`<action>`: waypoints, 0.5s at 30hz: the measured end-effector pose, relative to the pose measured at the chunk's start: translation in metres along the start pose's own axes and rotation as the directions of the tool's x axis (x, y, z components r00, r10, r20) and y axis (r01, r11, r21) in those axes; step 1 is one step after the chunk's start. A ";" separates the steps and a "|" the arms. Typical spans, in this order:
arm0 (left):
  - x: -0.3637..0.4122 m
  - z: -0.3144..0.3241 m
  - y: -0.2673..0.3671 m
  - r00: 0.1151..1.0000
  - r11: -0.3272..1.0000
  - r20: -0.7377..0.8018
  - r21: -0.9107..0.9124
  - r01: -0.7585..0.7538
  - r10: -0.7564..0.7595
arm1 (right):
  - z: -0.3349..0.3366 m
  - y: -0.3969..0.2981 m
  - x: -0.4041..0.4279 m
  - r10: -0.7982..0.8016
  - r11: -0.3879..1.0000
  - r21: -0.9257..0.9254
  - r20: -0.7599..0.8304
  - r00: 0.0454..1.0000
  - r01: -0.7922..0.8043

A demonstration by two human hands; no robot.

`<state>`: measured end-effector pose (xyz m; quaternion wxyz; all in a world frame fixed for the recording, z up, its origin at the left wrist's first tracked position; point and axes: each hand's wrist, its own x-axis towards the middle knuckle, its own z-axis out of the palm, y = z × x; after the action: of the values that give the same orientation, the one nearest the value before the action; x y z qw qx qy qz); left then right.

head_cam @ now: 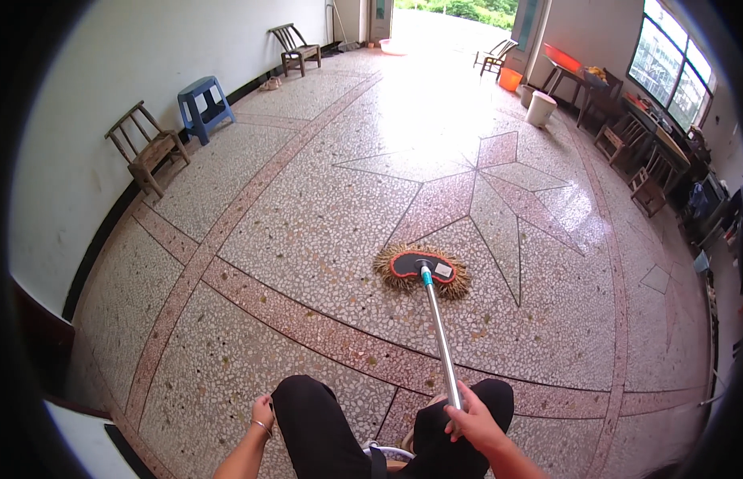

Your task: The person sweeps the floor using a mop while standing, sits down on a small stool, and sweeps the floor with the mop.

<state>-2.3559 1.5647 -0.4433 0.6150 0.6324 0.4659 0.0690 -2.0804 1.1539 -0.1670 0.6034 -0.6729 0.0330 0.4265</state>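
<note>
My right hand point(472, 421) grips the silver metal handle point(441, 335) of a mop, low down beside my right knee. The handle runs away from me to a teal collar and a dark, red-edged mop head point(407, 263). Its tan, shaggy fringe point(452, 290) lies flat on the speckled terrazzo floor point(323, 239). My left hand point(262, 413), with a bracelet at the wrist, rests against my left knee point(305, 398). Its fingers are curled and nothing shows in them. A white curved rim point(401, 450) appears between my black-trousered legs; the rest of it is hidden.
Along the left wall stand a wooden chair point(153, 149), a blue plastic stool point(205, 108) and another chair point(296, 51). A white bucket point(540, 109) and an orange bucket point(510, 79) stand at the far right. Tables and low chairs point(623, 136) line the right wall. Bright daylight enters through the doorway.
</note>
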 end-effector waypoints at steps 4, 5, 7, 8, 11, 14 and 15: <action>-0.018 0.065 0.193 0.980 0.938 -0.123 -0.290 -0.188 0.158 | -0.043 -0.037 -0.033 -0.100 0.750 -0.661 -0.148 0.984 -0.023; -0.032 0.071 0.224 0.959 0.913 -0.141 -0.298 -0.279 0.247 | -0.048 -0.039 -0.034 -0.178 0.602 -0.798 -0.137 0.975 -0.002; -0.060 0.092 0.268 0.920 0.880 -0.093 -0.270 -0.391 0.381 | -0.057 -0.028 -0.033 -0.455 0.236 -0.971 -0.081 0.887 0.033; -0.075 0.103 0.276 0.871 0.843 -0.041 -0.234 -0.484 0.489 | -0.048 -0.038 -0.036 -0.467 0.199 -0.979 -0.137 0.874 -0.047; -0.109 0.140 0.280 0.686 0.693 0.151 0.011 -0.721 0.711 | -0.033 -0.037 -0.040 -0.511 0.184 -0.976 -0.194 0.837 -0.114; -0.143 0.168 0.272 0.527 0.491 0.388 0.197 -0.849 0.756 | -0.022 -0.028 -0.035 -0.502 0.209 -0.972 -0.202 0.841 -0.109; -0.151 0.175 0.265 0.445 0.398 0.458 0.203 -0.895 0.769 | -0.016 -0.026 -0.034 -0.466 0.208 -0.970 -0.208 0.860 -0.122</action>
<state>-2.1911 1.3883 -0.1877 0.4047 0.8974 -0.0121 0.1752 -2.0784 1.1313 -0.1277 0.0720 -0.9764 -0.1741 0.1059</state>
